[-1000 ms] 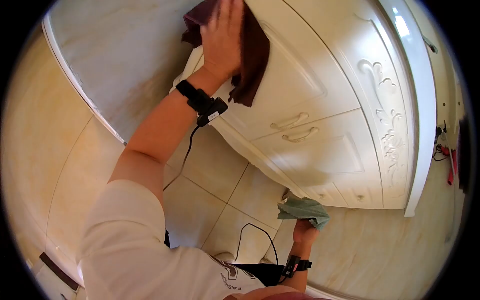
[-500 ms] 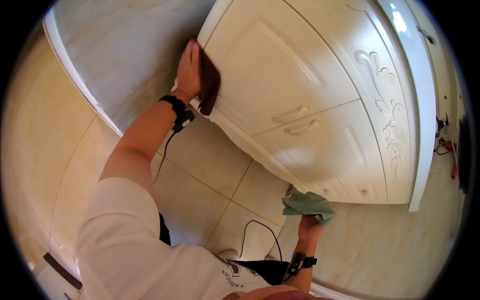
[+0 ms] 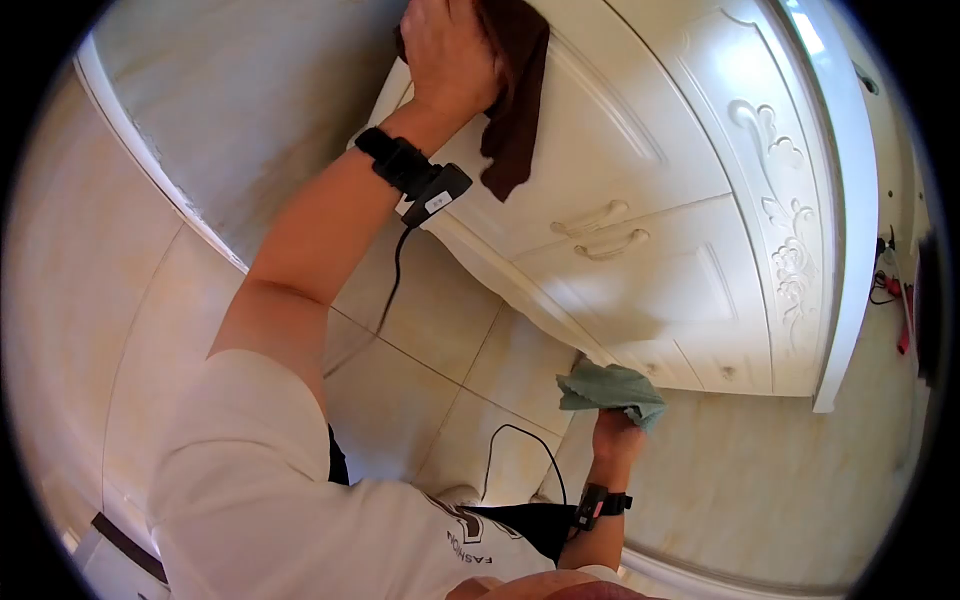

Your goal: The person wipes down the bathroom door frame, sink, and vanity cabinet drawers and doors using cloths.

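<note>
My left hand (image 3: 448, 58), at the top of the view, holds a dark brown cloth (image 3: 520, 110) against the upper left part of the white cabinet (image 3: 620, 150). The cloth hangs down beside the fingers, and its top runs out of the frame. Lower right, my right hand (image 3: 617, 437) is closed on a grey-green cloth (image 3: 612, 388), bunched above the palm near the cabinet's bottom edge. Two curved handles (image 3: 612, 244) sit mid-front on the cabinet doors.
A marble-patterned surface (image 3: 250, 90) with a white edge lies left of the cabinet. Tiled floor (image 3: 400, 400) shows between my arms, with a black cable (image 3: 520, 428) looping over it. Red items and cords (image 3: 903, 330) are at the far right.
My left hand went down and left to the cabinet's edge with the brown cloth, then back up and right. My right hand has barely moved and still holds the grey-green cloth.
</note>
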